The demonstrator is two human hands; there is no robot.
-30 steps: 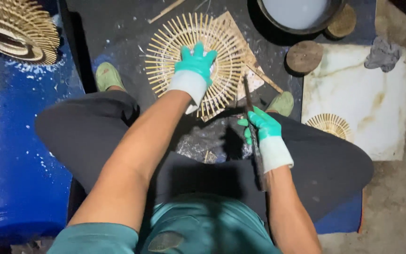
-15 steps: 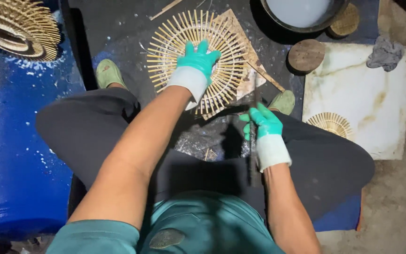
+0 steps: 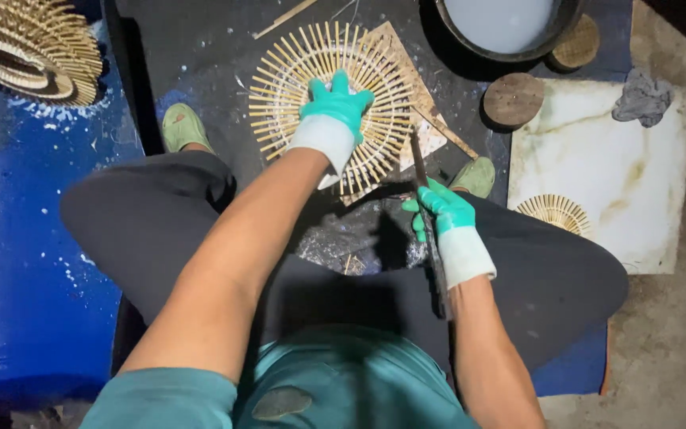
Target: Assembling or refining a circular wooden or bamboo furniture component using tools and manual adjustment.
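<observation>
Green-gloved left hand (image 3: 335,111) is pressed flat, fingers spread, on the round sunburst disc of pale bamboo slivers (image 3: 331,103), probably to pin it on the dark mat (image 3: 200,71) so it doesn't slide. Right hand (image 3: 442,214), same green glove, is clenched around a long dark blade (image 3: 422,179) held nearly upright just right of the disc, tip toward its edge near a flat tan scrap piece (image 3: 426,131). Up and right of the disc sit a dark round basin of pale liquid (image 3: 506,24) and a round wooden block (image 3: 514,99); further right, a white stone tile (image 3: 597,167) with a small woven fan piece (image 3: 553,210) and a grey rag (image 3: 641,95). Far left of the disc, a stack of finished spiky discs (image 3: 29,48) lies on a blue tarp (image 3: 25,262). Nothing really blocks the hands, though the person's crossed legs crowd the space.
</observation>
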